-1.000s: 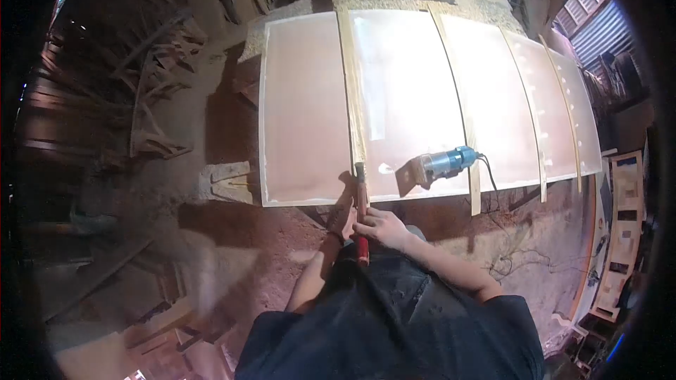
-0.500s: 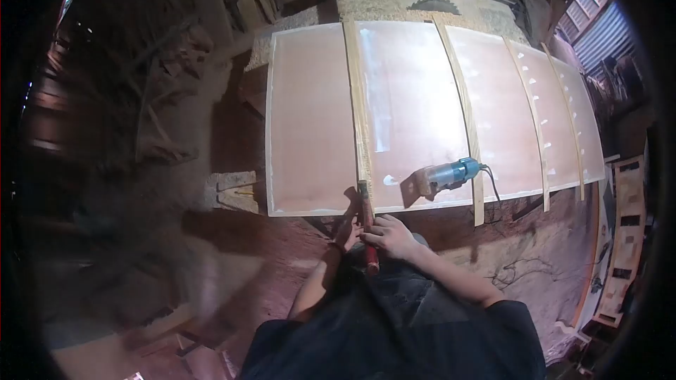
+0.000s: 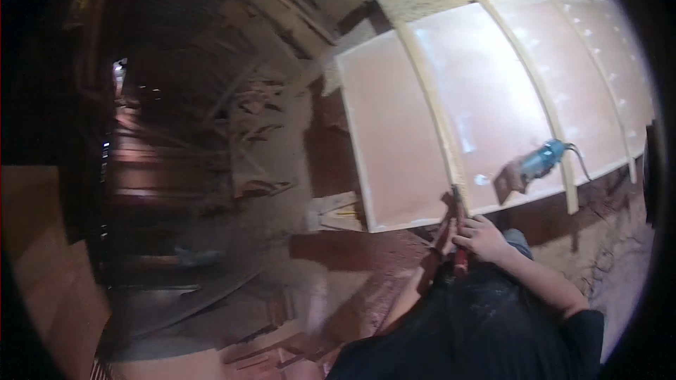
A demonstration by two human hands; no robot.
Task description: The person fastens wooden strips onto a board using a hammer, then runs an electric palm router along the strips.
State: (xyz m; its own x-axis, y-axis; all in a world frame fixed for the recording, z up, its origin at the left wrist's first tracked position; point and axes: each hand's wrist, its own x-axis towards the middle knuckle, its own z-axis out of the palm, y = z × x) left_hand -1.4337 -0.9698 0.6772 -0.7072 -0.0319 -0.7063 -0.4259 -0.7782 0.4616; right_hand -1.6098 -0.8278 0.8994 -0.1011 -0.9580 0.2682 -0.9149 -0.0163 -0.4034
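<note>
Tool [image 3: 461, 262], slim and red-handled, lies at the smooth pinkish panel's [image 3: 394, 134] near edge, in line with a flat pale wooden strip [image 3: 438, 116]. The right hand [image 3: 484, 238] has its fingers curled on it; the shadowed left hand's [image 3: 445, 241] grip I cannot tell. A rounded blue machine [image 3: 543, 159] rests nearby.

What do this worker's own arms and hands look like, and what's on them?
They are human: the left hand and right hand wear no gloves. Loose, dark, short shirt sleeves leave the forearms bare. I see no cables or markings; the left wrist is too shadowed to tell whether anything is worn there.
</note>
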